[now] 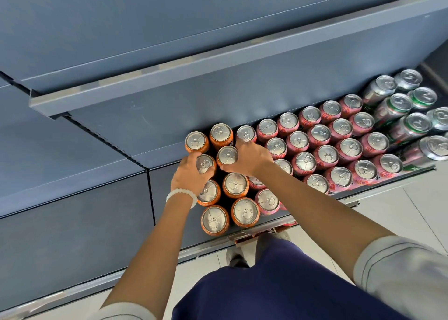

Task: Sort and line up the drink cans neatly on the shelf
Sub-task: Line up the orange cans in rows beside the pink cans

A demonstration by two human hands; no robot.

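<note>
Your shelf (101, 225) holds pink cans (326, 156) mid-row, orange cans (214, 220) at their left end; labels too blurry to read. Your left hand (190, 175) fingers grasp one orange can (205, 164), right hand (252, 157) grips another (226, 155).

Shop aisle: grey metal display shelving (218, 116), rows of drink cans (349, 147), tiled floor (388, 213).

The shelf (169, 116) was slate blue-grey. Left of the pink cans (326, 155) stood orange cans (214, 219); right of them, silver-and-green cans (412, 123). All lids were silver. The bracelet (180, 193) was white, the trousers (278, 290) navy, the sleeve (400, 271) pale grey.
</note>
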